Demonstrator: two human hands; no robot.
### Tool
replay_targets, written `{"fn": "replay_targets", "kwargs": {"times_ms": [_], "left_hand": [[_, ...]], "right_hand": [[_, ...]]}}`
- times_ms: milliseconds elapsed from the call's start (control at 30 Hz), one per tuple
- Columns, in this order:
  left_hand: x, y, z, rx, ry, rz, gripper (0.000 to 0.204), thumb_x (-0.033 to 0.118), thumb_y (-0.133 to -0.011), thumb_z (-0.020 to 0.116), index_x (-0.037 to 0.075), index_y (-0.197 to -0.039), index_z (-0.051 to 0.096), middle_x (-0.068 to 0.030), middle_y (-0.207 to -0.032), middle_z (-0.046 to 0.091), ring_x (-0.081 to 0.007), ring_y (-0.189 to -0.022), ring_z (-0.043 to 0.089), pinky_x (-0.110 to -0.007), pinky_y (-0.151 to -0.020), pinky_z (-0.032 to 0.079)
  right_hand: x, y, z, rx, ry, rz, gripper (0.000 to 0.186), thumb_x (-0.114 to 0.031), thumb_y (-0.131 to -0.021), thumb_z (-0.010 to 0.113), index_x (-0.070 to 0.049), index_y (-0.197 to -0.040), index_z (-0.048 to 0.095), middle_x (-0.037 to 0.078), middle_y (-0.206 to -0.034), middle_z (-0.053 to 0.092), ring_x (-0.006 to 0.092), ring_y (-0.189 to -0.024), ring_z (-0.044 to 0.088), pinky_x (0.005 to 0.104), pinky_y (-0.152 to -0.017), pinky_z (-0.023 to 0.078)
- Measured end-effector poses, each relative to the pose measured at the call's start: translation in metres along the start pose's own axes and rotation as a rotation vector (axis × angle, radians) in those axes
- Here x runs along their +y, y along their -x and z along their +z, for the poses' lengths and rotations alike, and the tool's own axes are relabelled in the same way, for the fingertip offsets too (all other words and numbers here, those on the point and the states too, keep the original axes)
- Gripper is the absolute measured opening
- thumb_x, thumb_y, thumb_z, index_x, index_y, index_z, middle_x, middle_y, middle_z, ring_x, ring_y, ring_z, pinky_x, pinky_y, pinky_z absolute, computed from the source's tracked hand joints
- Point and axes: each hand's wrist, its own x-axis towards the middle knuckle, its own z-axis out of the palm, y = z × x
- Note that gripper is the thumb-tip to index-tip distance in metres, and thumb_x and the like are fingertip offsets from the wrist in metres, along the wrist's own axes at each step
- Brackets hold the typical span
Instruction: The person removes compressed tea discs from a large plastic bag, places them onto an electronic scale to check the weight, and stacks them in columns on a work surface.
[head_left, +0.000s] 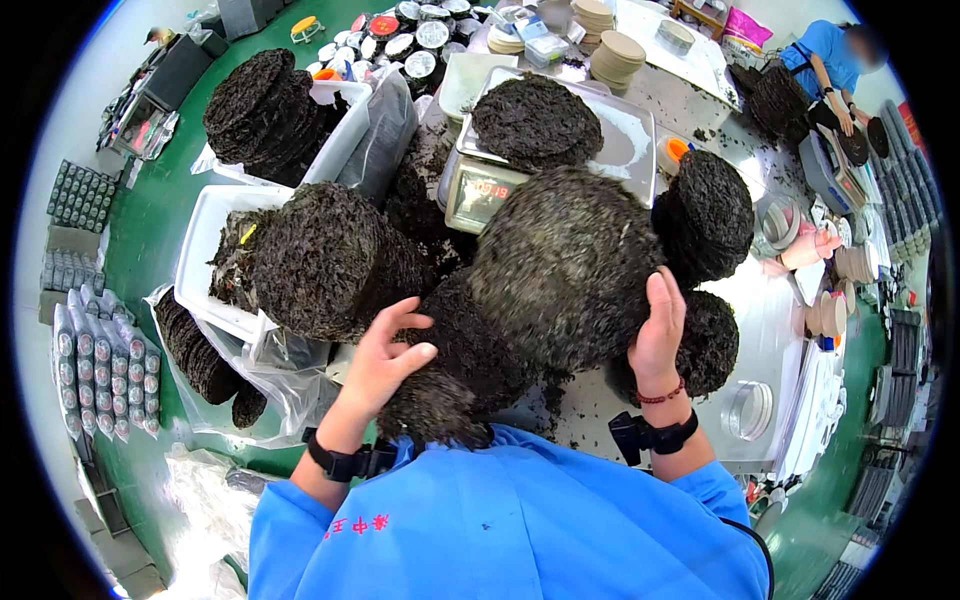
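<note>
A large, motion-blurred round cake of dark dried seaweed (557, 265) is tilted in the middle of the head view, with my right hand (657, 330) pressed on its right edge. My left hand (390, 350) is open, fingers apart and curved, over the darker seaweed (462, 335) to its lower left, beside a tall seaweed stack (315, 260). A loose clump (425, 410) lies below that hand. Behind the large cake, another disc (535, 125) rests on a scale (635, 150) with a lit display.
Seaweed stacks (705, 215) stand at right, white tubs (200, 260) and plastic bags (380, 135) at left. Round packs (430, 35) are piled behind. A co-worker in blue (830, 60) works at upper right; another person's hand (805, 250) reaches in at right.
</note>
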Motion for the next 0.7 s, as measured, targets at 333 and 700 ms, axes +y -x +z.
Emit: {"fn": "replay_targets", "kwargs": {"times_ms": [333,700], "left_hand": [[-0.016,-0.012,0.004,0.003,0.417,-0.26,0.042,0.011,-0.091,0.066,-0.003,-0.128,0.052,-0.0083,-0.119,0.063,-0.0163,-0.106,0.061,-0.033,-0.094,0.049],[-0.02,-0.02,-0.001,0.034,0.421,-0.313,0.039,0.012,-0.092,0.064,0.001,-0.128,0.054,-0.0081,-0.12,0.064,-0.0191,-0.105,0.062,-0.035,-0.092,0.051]], "right_hand": [[0.026,-0.106,0.051,-0.293,0.546,-0.2,0.027,-0.017,-0.096,0.058,-0.002,-0.117,0.052,0.008,-0.105,0.06,0.0177,-0.098,0.057,0.0292,-0.086,0.045],[0.057,-0.163,0.038,-0.486,1.559,-0.983,0.049,-0.008,-0.086,0.051,-0.02,-0.134,0.053,0.008,-0.13,0.054,0.0253,-0.124,0.048,0.0451,-0.105,0.033]]}}
